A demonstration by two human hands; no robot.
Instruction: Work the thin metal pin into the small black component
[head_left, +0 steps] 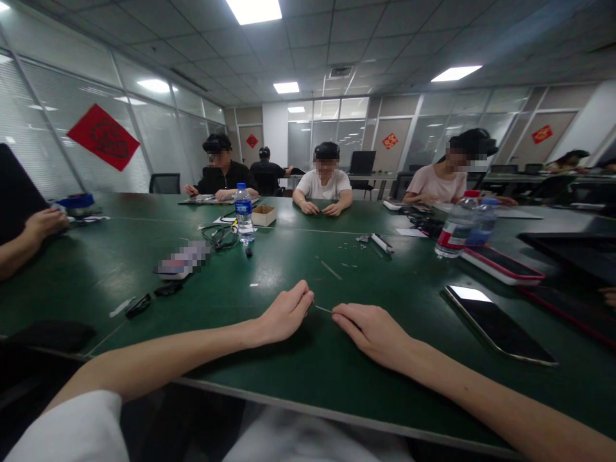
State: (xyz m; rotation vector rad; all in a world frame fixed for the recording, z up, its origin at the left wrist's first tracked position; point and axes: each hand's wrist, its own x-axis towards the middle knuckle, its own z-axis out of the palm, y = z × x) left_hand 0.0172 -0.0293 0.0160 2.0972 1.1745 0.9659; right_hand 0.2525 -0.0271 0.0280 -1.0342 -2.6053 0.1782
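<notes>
Left grip [287,312] and right grip [368,328] each pinching an end of a thin, pale strip [323,309], straight between them, over smooth green table [298,372]; flat, glossy phone [500,326] rightward.

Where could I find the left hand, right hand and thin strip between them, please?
Left hand [287,314], head view: on its back.
Right hand [371,327], head view: on its back.
Thin strip [323,309], head view: its visible middle.

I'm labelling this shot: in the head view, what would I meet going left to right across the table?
Small black object, clear plastic bottle with blue label, bare left hand, thin pale strip, bare right hand, black rectangular phone with pale rim.
</notes>
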